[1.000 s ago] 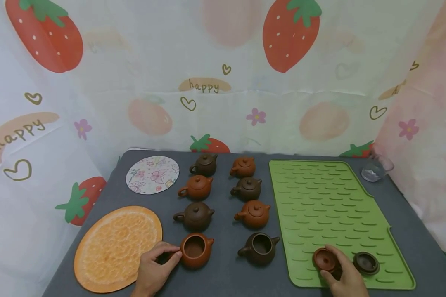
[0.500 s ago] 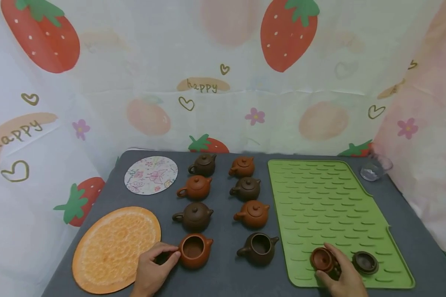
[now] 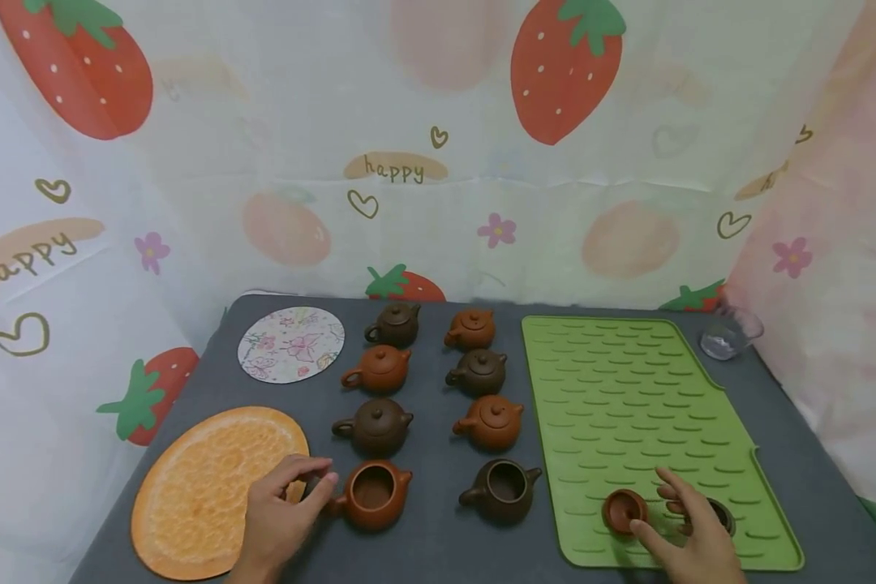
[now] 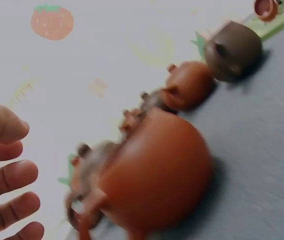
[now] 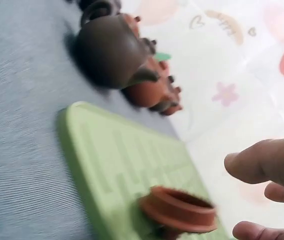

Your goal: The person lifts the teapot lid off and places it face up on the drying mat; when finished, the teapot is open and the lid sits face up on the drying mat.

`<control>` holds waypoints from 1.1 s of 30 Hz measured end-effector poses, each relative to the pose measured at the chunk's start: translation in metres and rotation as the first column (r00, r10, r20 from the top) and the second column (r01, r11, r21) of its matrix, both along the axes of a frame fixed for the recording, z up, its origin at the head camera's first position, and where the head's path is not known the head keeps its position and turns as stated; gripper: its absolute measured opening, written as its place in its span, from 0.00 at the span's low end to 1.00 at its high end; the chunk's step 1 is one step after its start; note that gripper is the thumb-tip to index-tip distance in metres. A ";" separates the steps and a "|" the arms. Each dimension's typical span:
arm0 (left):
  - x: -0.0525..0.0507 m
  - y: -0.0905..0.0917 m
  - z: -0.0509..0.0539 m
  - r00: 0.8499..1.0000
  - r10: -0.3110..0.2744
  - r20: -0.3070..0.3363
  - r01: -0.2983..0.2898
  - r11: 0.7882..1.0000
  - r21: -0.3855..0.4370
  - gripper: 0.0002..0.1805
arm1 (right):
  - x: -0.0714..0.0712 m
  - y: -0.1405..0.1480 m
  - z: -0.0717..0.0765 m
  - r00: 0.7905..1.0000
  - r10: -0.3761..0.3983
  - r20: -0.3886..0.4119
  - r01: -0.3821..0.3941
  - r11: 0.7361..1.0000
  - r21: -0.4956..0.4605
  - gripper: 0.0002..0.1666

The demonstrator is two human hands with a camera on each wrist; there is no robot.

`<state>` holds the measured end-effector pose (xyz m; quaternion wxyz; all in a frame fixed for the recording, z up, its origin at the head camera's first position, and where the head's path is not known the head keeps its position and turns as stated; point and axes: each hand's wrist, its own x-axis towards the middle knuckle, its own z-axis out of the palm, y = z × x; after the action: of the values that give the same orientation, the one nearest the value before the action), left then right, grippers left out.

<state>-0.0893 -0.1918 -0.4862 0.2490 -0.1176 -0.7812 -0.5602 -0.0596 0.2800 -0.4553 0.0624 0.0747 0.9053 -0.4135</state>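
My left hand (image 3: 281, 511) hovers just left of an orange-brown teapot (image 3: 375, 513), its fingers loosely spread and apart from the handle. That teapot has no lid on, and its hollow shows. To its right stands a dark brown teapot (image 3: 506, 501), likewise uncovered. On the green mat (image 3: 628, 405) an orange-brown teapot lid (image 3: 623, 513) rests upside down, hollow side up, knob underneath. My right hand (image 3: 693, 531) is just to the right of this lid with fingers parted, holding nothing. Behind those fingers a dark teapot lid (image 3: 723, 517) is partly hidden.
Several lidded teapots stand in two columns farther back, including a dark one (image 3: 378, 427) and an orange-brown one (image 3: 492, 423). An orange round mat (image 3: 212, 495) lies at left, a patterned white disc (image 3: 292, 345) behind it. A clear glass pitcher (image 3: 723, 339) stands at back right.
My right hand has let go of the orange-brown lid and drawn off to the right. My left hand has released the teapot's handle and shifted left.
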 end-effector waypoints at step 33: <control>-0.042 0.073 0.111 0.973 -0.173 -0.153 0.169 0.985 -0.041 0.17 | -0.044 -0.047 0.088 0.840 0.188 -0.509 -0.256 0.964 -0.067 0.39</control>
<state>-0.1317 -0.1187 -0.3751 0.2583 -0.2314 -0.7540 -0.5578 -0.1041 0.2326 -0.3671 -0.1207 -0.1444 0.8635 -0.4678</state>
